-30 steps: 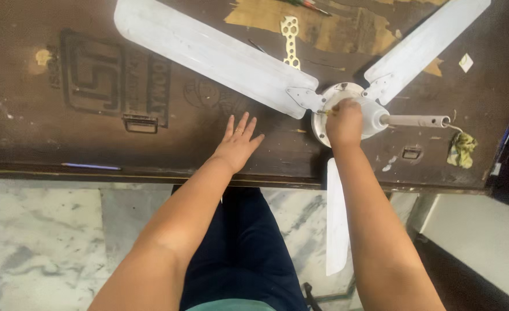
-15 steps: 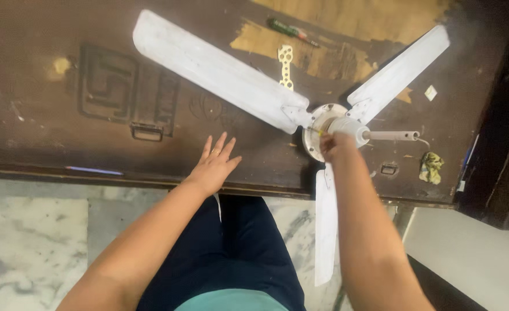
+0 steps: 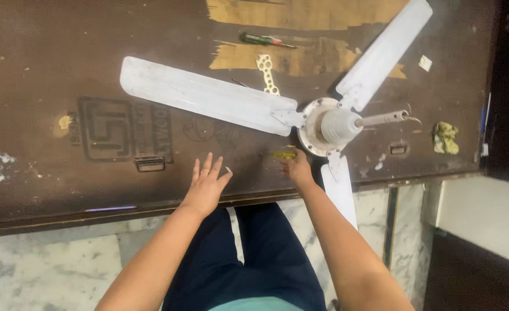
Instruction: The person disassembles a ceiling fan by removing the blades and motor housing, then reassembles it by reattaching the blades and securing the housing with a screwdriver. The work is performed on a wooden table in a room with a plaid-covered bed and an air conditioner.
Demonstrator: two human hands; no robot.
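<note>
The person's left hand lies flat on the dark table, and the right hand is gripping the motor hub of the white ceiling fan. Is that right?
Not quite. The left hand does lie flat on the dark table, but the right hand is not on the motor hub of the white ceiling fan. The head view shows it on the table beside the hub, at a small yellow-handled tool.

A green-handled screwdriver is seen at twelve o'clock on the worn dark table, with a perforated metal strip just below it; a crumpled yellowish rag is found at three o'clock
</note>
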